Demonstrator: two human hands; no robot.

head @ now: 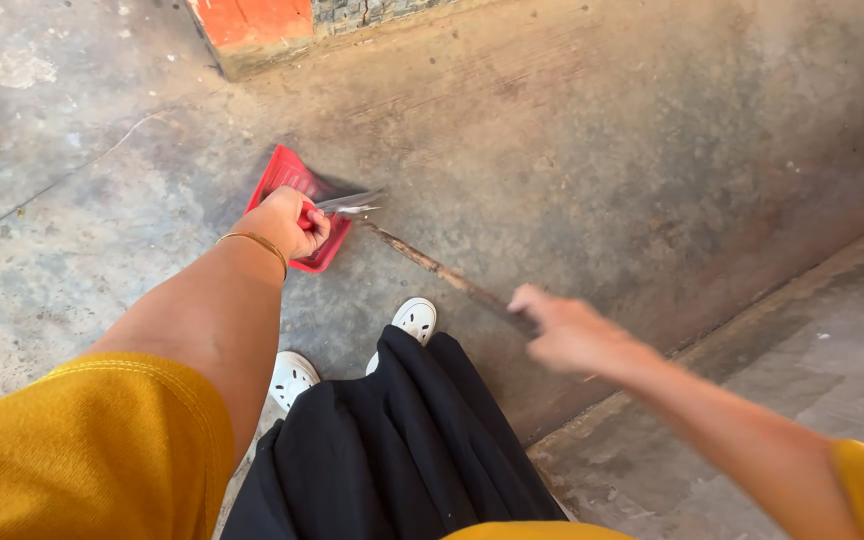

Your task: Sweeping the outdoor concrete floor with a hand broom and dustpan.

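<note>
The left hand (287, 222) grips a red dustpan (297, 205) resting low on the concrete floor (652, 150); its contents are hidden. The blurred right hand (567, 332) seems closed around a thin broom stick (432, 265) reaching to the pan's mouth.

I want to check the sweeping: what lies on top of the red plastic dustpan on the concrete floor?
The left hand grips the red plastic dustpan at its near end, and grey broom bristles lie across its right edge. The hand covers the handle; any dirt inside cannot be made out.
</note>
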